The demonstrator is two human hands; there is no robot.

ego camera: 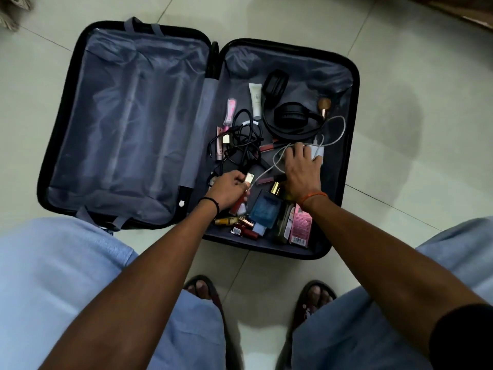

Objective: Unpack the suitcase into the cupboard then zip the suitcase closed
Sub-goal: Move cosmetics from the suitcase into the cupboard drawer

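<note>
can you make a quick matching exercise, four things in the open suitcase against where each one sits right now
Things:
1. headphones
2. white charger
3. pink box
4. lip gloss tube

Places:
A. held in the left hand
B. near edge of the suitcase, beside the perfume bottle
C. under the right hand
D. far part, near the white tube

Pairs: 1-D, 2-C, 3-B, 4-A
</note>
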